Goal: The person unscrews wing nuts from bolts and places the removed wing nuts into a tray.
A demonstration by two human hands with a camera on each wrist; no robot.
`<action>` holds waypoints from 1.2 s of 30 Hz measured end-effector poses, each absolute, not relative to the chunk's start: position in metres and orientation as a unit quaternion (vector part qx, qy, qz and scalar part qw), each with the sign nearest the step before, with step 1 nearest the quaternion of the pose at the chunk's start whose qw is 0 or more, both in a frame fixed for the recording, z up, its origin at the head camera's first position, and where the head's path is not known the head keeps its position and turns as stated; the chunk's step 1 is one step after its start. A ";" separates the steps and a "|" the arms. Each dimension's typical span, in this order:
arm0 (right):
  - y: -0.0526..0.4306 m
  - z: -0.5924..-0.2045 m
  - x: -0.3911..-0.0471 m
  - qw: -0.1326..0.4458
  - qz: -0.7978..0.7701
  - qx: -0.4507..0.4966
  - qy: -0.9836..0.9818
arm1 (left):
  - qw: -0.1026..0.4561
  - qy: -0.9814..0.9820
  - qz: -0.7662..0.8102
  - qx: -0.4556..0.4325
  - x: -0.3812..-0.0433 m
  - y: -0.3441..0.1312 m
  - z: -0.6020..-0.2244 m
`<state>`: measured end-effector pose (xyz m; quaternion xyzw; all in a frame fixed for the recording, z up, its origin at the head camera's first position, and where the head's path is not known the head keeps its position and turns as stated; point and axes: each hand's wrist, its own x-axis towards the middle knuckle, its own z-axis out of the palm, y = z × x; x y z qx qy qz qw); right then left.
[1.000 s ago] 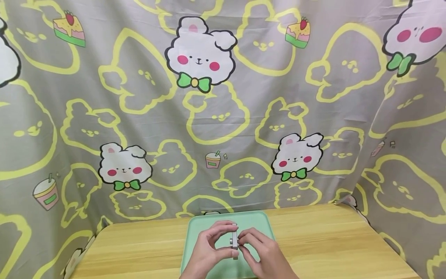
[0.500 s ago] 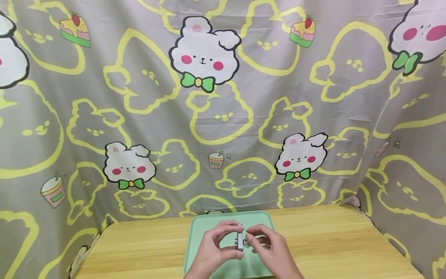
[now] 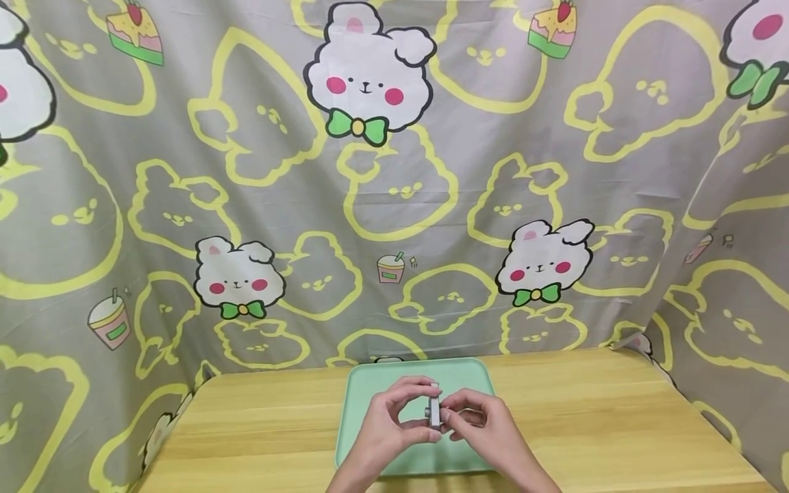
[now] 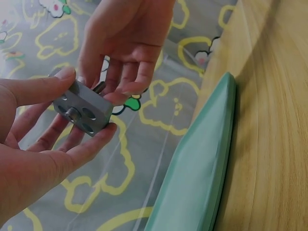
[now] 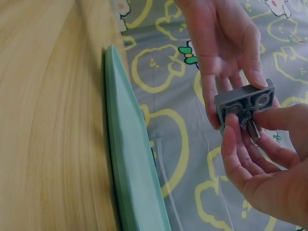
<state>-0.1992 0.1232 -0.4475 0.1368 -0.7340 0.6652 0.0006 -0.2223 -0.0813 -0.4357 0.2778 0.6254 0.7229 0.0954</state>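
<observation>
A small grey block (image 3: 435, 409) with several round holes stands on edge between the hands, above the tray. My left hand (image 3: 390, 416) grips it by its ends, thumb on one side and fingertips on the other. A metal bolt runs through its middle; the bolt's head (image 4: 72, 114) faces left, and its threaded end (image 5: 254, 131) sticks out of the hollow, ribbed face. What looks like a wing nut (image 5: 246, 119) sits on the thread close to the block. My right hand (image 3: 483, 419) pinches it between thumb and fingers, which partly hide it.
Below the hands a mint-green tray (image 3: 357, 383) with a raised rim lies on the wooden table (image 3: 265, 424). A grey curtain (image 3: 308, 205) printed with rabbits and yellow outlines encloses the back and both sides.
My right hand's fingers shift and turn about the wing nut beside the block, while the left hand keeps its grip. The head view has tilted slightly down.
</observation>
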 end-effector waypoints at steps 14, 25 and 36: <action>0.115 -0.454 -0.202 0.202 0.566 0.242 -0.762 | 0.075 0.651 0.707 0.267 -0.230 -0.084 -0.432; 0.115 -0.461 -0.216 0.448 0.317 0.428 -0.718 | 0.068 0.645 0.713 0.266 -0.230 -0.087 -0.431; 0.120 -0.456 -0.209 0.327 0.460 0.326 -0.758 | 0.073 0.632 0.727 0.260 -0.231 -0.086 -0.433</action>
